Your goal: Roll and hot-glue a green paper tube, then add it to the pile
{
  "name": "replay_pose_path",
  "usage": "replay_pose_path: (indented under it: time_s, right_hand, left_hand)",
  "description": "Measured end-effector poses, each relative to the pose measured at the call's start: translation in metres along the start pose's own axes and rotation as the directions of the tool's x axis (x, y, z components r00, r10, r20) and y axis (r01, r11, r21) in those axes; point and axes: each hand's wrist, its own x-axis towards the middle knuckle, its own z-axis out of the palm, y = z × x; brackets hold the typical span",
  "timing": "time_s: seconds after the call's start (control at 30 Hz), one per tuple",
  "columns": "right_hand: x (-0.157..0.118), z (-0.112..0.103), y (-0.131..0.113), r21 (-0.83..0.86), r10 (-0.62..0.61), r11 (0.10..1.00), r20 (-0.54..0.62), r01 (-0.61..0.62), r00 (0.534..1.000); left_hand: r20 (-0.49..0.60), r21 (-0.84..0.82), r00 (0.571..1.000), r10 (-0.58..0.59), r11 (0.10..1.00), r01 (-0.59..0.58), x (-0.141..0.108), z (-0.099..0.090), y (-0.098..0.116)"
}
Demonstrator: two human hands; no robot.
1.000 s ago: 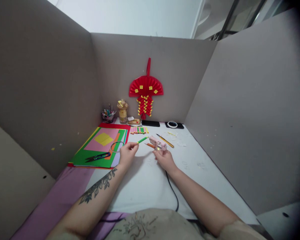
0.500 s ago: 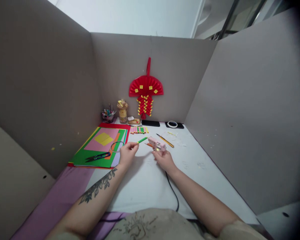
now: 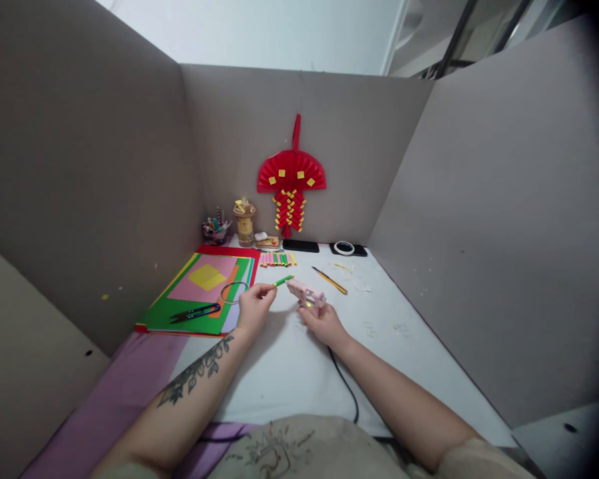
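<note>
My left hand pinches a slim green paper tube with yellow at its ends, pointing it up and to the right. Closed around a pale pink hot glue gun is my right hand; a small light glows on the gun. The gun's front end is close to the tube's right end, and I cannot tell whether they touch. A black cord runs from below my right hand toward the table's front edge. Behind my hands lies a row of pink, green and yellow paper tubes.
Coloured paper sheets carry black thread snips and a ring at left. A craft knife lies right of centre. Phones, a white tape roll, a jar and a pen holder line the back; a red fan decoration hangs above.
My right hand has moved a little left with the glue gun, bringing its front end nearer the green tube. My left hand has stayed almost still.
</note>
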Motion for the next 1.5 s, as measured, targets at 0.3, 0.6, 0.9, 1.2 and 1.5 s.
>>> replay_pose_path:
  time_s: [0.3,0.6,0.9,1.2,1.5]
  right_hand:
    - [-0.003,0.000,-0.005,0.014,0.003,1.000,0.049,-0.004,0.999]
    - [-0.005,0.002,-0.007,0.052,-0.003,0.999,0.107,-0.003,0.994]
    - [-0.005,0.003,-0.006,0.030,-0.025,0.999,0.107,0.022,0.994]
    - [-0.002,0.000,-0.008,-0.004,-0.040,0.999,0.052,0.040,0.998]
    - [0.006,-0.002,0.006,0.038,0.022,0.999,-0.021,-0.021,1.000]
  left_hand:
    - [0.010,-0.002,1.000,0.002,1.000,-0.002,0.000,0.000,-0.001]
    - [0.018,0.009,1.000,0.011,1.000,-0.012,0.000,0.000,-0.001]
    - [0.023,0.027,1.000,0.017,0.999,-0.017,0.000,0.000,-0.001]
    - [0.014,0.021,1.000,0.019,1.000,-0.020,0.000,0.000,0.000]
    - [0.004,0.022,1.000,0.028,0.999,-0.028,0.000,-0.001,0.000]
